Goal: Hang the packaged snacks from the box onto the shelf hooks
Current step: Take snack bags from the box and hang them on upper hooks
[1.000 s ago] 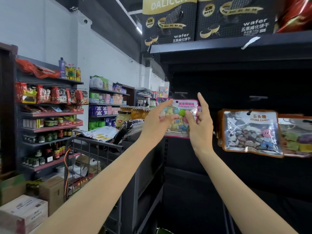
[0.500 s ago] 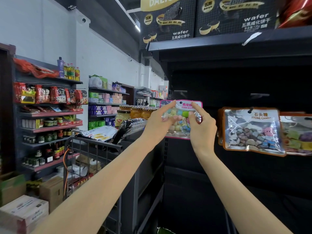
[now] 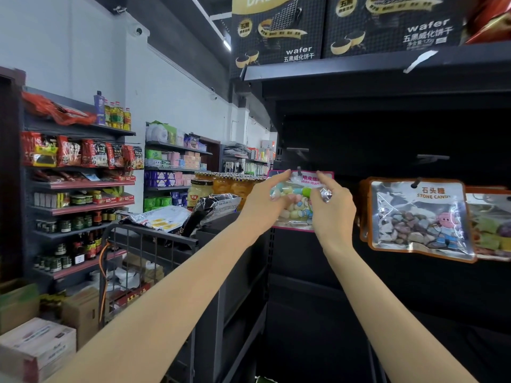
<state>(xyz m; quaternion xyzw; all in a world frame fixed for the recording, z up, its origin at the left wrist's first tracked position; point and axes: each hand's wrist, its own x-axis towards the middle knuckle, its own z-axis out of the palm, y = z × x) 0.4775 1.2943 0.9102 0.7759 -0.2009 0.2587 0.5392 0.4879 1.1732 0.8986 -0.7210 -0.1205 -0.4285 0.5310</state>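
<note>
Lowering the candy bag [image 3: 297,201] a little, I now have its hole on the hook [image 3: 299,170]. My left hand [image 3: 261,203] and right hand [image 3: 333,210] pinch its top corners, so letting go should come next.

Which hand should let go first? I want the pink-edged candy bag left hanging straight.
Probably the right hand: it only pinches the candy bag at its top edge near the hook, while the left hand spreads across the bag's front, steadying it.
</note>
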